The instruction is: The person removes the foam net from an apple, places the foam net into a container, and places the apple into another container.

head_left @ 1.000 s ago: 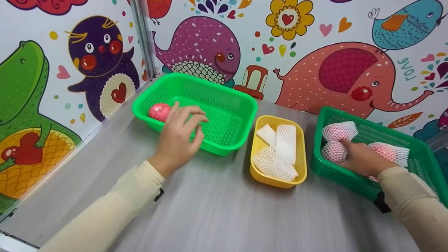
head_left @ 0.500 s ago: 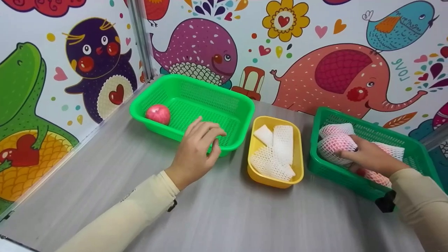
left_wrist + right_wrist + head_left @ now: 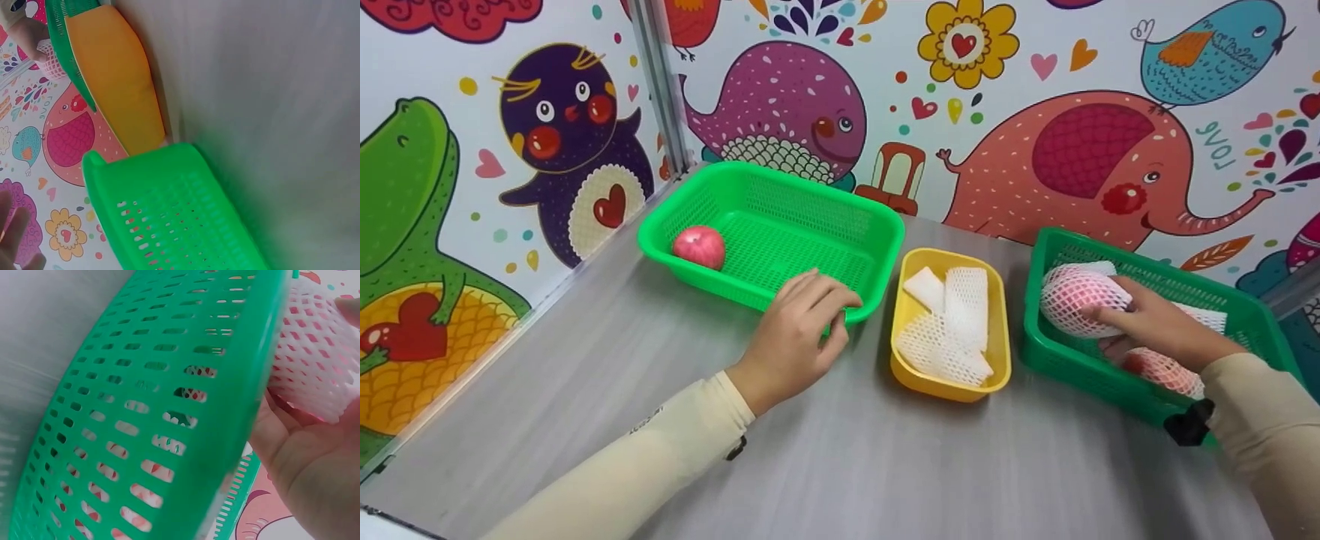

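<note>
My right hand [image 3: 1166, 328] grips an apple in a white foam net [image 3: 1084, 301], raised over the left end of the dark green basket [image 3: 1110, 384]. In the right wrist view, fingers and thumb hold the netted apple [image 3: 315, 354] just past the basket rim. Other netted fruit [image 3: 1166, 373] lies below it in that basket, partly hidden by the hand. Over the front right rim of the bright green basket [image 3: 712, 281] hangs my left hand [image 3: 799, 337], its fingers loosely bent and holding nothing. One bare red apple [image 3: 699, 247] sits in the left end of that basket.
Between the baskets stands a yellow tub [image 3: 911, 384] with several white foam nets [image 3: 966, 307] in it. All stand on a grey table [image 3: 885, 465]. Walls with painted animals [image 3: 1095, 165] close off the back and left.
My right hand has taken hold of a netted apple and lifted it up from the others. The left hand has moved right and toward me, away from the bare apple.
</note>
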### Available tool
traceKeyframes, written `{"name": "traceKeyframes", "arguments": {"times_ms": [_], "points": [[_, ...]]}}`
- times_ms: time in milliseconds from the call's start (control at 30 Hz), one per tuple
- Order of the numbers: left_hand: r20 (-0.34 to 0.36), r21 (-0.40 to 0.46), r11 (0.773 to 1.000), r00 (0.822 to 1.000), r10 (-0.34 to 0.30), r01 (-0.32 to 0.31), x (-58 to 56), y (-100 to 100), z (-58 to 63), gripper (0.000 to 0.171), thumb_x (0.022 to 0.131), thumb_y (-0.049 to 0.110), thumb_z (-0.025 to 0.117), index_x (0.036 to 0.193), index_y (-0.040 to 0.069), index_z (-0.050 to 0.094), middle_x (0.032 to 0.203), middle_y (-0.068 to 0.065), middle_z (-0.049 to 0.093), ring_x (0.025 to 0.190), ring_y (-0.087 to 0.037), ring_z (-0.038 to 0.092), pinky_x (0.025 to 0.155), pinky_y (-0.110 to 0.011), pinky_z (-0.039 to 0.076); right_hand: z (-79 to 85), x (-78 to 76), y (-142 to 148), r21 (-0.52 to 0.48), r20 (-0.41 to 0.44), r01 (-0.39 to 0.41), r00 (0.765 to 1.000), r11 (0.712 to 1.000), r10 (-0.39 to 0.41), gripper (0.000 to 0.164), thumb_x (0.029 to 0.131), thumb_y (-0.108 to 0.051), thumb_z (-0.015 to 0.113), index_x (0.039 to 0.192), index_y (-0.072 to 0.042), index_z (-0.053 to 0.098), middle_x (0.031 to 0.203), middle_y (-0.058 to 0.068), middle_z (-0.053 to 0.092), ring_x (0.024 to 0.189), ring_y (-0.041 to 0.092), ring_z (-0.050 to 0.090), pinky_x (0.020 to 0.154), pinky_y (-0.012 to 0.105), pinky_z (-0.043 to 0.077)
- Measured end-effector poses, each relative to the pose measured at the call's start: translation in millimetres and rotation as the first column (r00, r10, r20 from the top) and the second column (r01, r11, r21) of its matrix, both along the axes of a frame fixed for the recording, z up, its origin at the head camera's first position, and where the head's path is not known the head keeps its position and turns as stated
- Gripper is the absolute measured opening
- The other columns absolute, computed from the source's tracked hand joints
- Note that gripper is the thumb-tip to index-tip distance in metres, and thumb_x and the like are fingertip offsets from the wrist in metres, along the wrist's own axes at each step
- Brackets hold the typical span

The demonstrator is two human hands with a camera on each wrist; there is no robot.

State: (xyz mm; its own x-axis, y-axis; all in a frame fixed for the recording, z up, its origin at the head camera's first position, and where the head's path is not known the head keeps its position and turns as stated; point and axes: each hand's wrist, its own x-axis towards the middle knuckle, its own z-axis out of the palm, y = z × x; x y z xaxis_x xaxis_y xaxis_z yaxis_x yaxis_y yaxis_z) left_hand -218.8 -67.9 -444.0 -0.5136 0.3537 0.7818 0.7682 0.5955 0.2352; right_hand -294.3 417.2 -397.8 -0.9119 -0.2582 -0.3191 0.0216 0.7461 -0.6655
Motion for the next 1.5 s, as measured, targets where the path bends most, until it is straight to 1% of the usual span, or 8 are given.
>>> {"name": "traceKeyframes", "arguments": {"times_ms": [233, 367, 633, 867, 1000, 1200, 1333, 1500], "points": [[0.009, 0.007, 1.0, 1.0, -0.024, 0.024, 0.9, -1.6, -4.9, 0.02, 0.09, -0.001, 0.059, 0.105, 0.009, 0.068, 0.101, 0.0, 0.062, 0.102, -0.016, 0.059, 0.104, -0.038, 0.042, -0.1, 2.2, -1.6, -0.084, 0.027, 0.023, 0.999, 0.996, -0.021, 0.092, 0.099, -0.039, 0.063, 0.161, -0.011, 0.001, 0.14, 0.031, 0.041, 0.098, 0.041, 0.069, 0.081, 0.055, 0.056], [0.028, 0.001, 0.999, 0.999, -0.033, 0.033, 1.5, -0.3, -4.9, 0.02, 0.092, 0.001, 0.057, 0.105, 0.009, 0.068, 0.101, 0.0, 0.062, 0.102, -0.016, 0.059, 0.099, -0.036, 0.044, -0.8, 6.3, -1.6, -0.128, 0.022, 0.029, 0.999, 0.991, -0.027, 0.087, 0.1, -0.036, 0.063, 0.161, -0.014, 0.005, 0.142, 0.028, 0.04, 0.102, 0.043, 0.067, 0.082, 0.056, 0.056], [0.066, -0.015, 0.998, 0.996, -0.063, 0.065, 4.3, 9.2, -4.7, 0.022, 0.091, -0.001, 0.059, 0.108, 0.009, 0.068, 0.102, 0.001, 0.062, 0.101, -0.013, 0.059, 0.093, -0.032, 0.047, 6.2, 14.7, -1.7, -0.159, -0.027, 0.03, 0.999, 0.987, -0.035, 0.069, 0.104, -0.034, 0.057, 0.156, -0.014, 0.017, 0.136, 0.024, 0.046, 0.101, 0.04, 0.067, 0.08, 0.052, 0.057], [0.078, -0.043, 0.995, 0.993, -0.091, 0.095, 7.6, 11.2, -4.6, 0.02, 0.094, 0.003, 0.057, 0.111, 0.008, 0.068, 0.102, 0.0, 0.063, 0.097, -0.013, 0.058, 0.087, -0.028, 0.049, 19.6, 25.8, -8.9, -0.208, -0.036, -0.016, 0.999, 0.978, 0.009, 0.047, 0.108, -0.03, 0.047, 0.149, -0.016, 0.03, 0.124, 0.007, 0.06, 0.099, 0.035, 0.068, 0.083, 0.05, 0.057], [0.107, -0.056, 0.993, 0.99, -0.094, 0.1, 10.9, 12.3, -3.1, 0.022, 0.094, 0.004, 0.06, 0.113, 0.011, 0.069, 0.103, 0.001, 0.061, 0.097, -0.012, 0.057, 0.087, -0.026, 0.049, 25.9, 31.2, -15.8, -0.254, -0.012, -0.052, 0.999, 0.966, 0.051, 0.038, 0.109, -0.027, 0.045, 0.143, -0.016, 0.035, 0.123, 0.006, 0.061, 0.1, 0.034, 0.067, 0.084, 0.05, 0.057], [0.146, -0.102, 0.975, 0.973, -0.18, 0.196, 18.0, 18.6, -1.9, 0.032, 0.092, 0.001, 0.063, 0.12, 0.014, 0.07, 0.107, 0.002, 0.061, 0.102, -0.011, 0.057, 0.092, -0.025, 0.048, 29.2, 41.7, -32.9, -0.34, 0.069, -0.127, 0.985, 0.932, 0.159, 0.033, 0.109, -0.023, 0.042, 0.141, -0.02, 0.038, 0.126, 0.006, 0.06, 0.104, 0.033, 0.066, 0.088, 0.049, 0.055], [0.174, -0.067, 0.964, 0.954, -0.243, 0.257, 22.7, 25.5, 3.3, 0.035, 0.093, -0.003, 0.063, 0.124, 0.013, 0.069, 0.113, 0.002, 0.063, 0.105, -0.01, 0.057, 0.095, -0.019, 0.046, 28.1, 48.5, -53.3, -0.436, 0.104, -0.176, 0.964, 0.883, 0.243, 0.035, 0.108, -0.019, 0.04, 0.143, -0.021, 0.039, 0.129, 0.009, 0.06, 0.109, 0.033, 0.064, 0.091, 0.051, 0.053], [0.222, -0.023, 0.95, 0.928, -0.3, 0.313, 31.6, 39.5, 11.6, 0.033, 0.096, 0.005, 0.066, 0.128, 0.012, 0.068, 0.121, 0.002, 0.064, 0.112, -0.007, 0.057, 0.098, -0.016, 0.043, 26.7, 58.5, -79.2, -0.534, 0.147, -0.194, 0.937, 0.823, 0.316, 0.039, 0.107, -0.018, 0.038, 0.146, -0.019, 0.035, 0.135, 0.01, 0.055, 0.118, 0.029, 0.057, 0.095, 0.05, 0.051]]}}
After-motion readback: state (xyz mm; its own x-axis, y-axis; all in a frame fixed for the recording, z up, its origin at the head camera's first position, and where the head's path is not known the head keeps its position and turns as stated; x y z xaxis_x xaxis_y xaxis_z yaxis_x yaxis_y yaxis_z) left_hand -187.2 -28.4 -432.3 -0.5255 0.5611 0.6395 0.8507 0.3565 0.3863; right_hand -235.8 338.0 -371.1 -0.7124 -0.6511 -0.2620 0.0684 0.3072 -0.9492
